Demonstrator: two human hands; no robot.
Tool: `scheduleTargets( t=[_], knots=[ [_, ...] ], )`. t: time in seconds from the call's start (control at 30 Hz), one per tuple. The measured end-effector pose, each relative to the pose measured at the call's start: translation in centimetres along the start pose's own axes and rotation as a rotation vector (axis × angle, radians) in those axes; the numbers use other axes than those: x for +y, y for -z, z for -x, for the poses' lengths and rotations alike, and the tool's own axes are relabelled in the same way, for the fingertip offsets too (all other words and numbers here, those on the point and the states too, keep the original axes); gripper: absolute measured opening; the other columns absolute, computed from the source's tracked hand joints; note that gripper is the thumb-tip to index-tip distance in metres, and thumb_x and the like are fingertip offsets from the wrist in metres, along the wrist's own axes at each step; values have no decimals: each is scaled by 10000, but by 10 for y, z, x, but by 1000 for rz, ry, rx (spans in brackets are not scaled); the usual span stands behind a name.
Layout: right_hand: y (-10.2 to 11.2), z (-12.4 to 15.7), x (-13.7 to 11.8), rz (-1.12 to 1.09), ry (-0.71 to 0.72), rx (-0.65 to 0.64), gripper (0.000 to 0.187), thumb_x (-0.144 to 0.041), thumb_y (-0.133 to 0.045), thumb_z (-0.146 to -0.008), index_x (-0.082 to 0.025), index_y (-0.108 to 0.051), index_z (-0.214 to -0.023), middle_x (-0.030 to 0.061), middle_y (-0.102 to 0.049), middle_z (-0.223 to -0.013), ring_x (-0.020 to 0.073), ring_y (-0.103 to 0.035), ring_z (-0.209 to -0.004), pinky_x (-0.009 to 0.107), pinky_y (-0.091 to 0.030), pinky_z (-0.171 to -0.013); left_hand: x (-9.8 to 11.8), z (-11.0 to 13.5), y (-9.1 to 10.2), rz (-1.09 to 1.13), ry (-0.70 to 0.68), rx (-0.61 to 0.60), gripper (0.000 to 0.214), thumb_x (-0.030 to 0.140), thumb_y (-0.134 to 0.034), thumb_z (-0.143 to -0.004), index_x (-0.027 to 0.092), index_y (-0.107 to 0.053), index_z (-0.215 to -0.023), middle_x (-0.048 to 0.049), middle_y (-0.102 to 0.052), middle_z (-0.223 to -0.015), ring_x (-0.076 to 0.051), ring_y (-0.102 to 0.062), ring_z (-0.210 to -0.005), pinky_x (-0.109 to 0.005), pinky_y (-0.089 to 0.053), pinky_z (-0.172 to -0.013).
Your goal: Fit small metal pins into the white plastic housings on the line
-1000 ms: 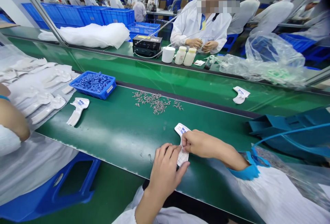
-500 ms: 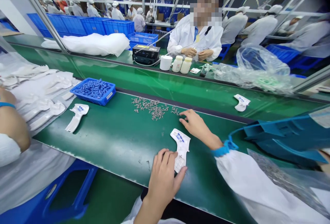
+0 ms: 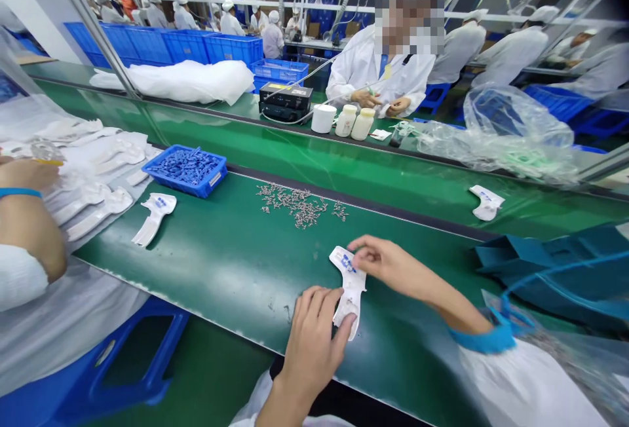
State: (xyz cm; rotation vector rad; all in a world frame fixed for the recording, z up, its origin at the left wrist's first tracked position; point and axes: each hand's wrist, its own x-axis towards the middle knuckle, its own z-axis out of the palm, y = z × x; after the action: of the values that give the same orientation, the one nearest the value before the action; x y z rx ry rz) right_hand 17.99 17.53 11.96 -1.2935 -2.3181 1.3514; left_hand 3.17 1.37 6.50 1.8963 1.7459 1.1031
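Note:
A white plastic housing half with blue pieces in its upper part lies on the green work surface in front of me. My left hand grips its lower end between thumb and fingers. Over the upper end, beside the blue pieces, my right hand is closed with curled, pinched fingertips; whatever they hold is hidden or too small to tell. Beyond both hands, small metal screws are spread in a loose pile.
A blue tray of blue parts stands left of the screws, with another housing half before it. One more white piece lies on the green strip behind. A co-worker's arm is at left; a teal bin stands right.
My right hand has moved from the edge of the screw pile toward me, to the housing's upper end. My left hand stays at the lower end. The view has shifted slightly.

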Motion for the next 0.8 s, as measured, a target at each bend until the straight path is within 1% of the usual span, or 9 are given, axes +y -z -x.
scheduleTargets(
  t=[0.07, 0.13, 0.23, 0.33, 0.43, 0.53, 0.6, 0.73, 0.8],
  knots=[
    [-10, 24, -8, -156, -26, -157, 241, -367, -575, -910, -187, -584, -1070, 14, -698, -811, 174, -656, -766, 262, -500, -691, 0, 1, 1, 34, -31, 27, 233, 196, -533, -975, 215, -547, -1207, -72, -655, -1068, -238, -572, -1010, -385, -474, -875],
    [-22, 41, -13, -231, -52, -200, 228, -396, -579, -913, -199, -589, -1027, 5, -687, -783, 175, -647, -758, 261, -485, -688, 0, 1, 2, 49, -66, 23, 150, 176, -514, -983, 218, -583, -1109, -49, -667, -989, -221, -578, -949, -364, -465, -843],
    [-37, 51, -14, -270, -74, -139, 211, -408, -592, -911, -203, -601, -962, 6, -686, -769, 179, -646, -754, 262, -470, -684, 0, 1, 2, 57, -60, 16, 117, 151, -495, -985, 213, -594, -989, -30, -659, -903, -204, -574, -880, -343, -454, -795],
    [-46, 53, -10, -333, -76, -76, 239, -429, -591, -913, -196, -641, -932, 28, -701, -827, 189, -648, -794, 273, -472, -716, -1, 1, 1, 50, -26, 46, 90, 164, -502, -982, 202, -581, -963, -33, -643, -874, -201, -573, -843, -334, -452, -756],
    [-51, 54, -8, -431, -73, -64, 285, -469, -617, -891, -191, -676, -908, 36, -711, -863, 193, -646, -825, 282, -475, -752, -2, 3, 0, 32, -22, 91, 83, 175, -495, -986, 197, -573, -969, -37, -643, -864, -199, -584, -827, -330, -454, -743],
    [-55, 55, -6, -487, -118, -31, 349, -525, -664, -838, -181, -676, -899, 32, -700, -816, 182, -633, -770, 281, -470, -714, -2, 4, -2, 23, -31, 114, 90, 181, -486, -993, 197, -574, -991, -42, -653, -879, -199, -596, -836, -329, -459, -751],
    [-57, 55, -6, -491, -150, -37, 388, -559, -665, -820, -174, -664, -871, 26, -674, -758, 168, -605, -711, 275, -454, -670, -3, 5, -3, 22, -38, 126, 92, 182, -482, -997, 196, -573, -994, -43, -655, -878, -198, -598, -832, -329, -462, -750],
    [-54, 58, -8, -483, -140, -87, 373, -545, -612, -864, -175, -631, -827, 12, -631, -729, 145, -547, -668, 259, -421, -642, -3, 5, -2, 40, -54, 118, 104, 176, -474, -1002, 199, -576, -994, -39, -659, -868, -192, -602, -830, -329, -478, -756],
    [-49, 61, -8, -435, -124, -84, 330, -503, -582, -894, -181, -617, -831, 10, -627, -750, 149, -547, -688, 257, -419, -653, -3, 4, -1, 50, -70, 88, 112, 192, -492, -995, 196, -574, -1071, -60, -673, -961, -206, -612, -930, -350, -495, -829]
  ],
)
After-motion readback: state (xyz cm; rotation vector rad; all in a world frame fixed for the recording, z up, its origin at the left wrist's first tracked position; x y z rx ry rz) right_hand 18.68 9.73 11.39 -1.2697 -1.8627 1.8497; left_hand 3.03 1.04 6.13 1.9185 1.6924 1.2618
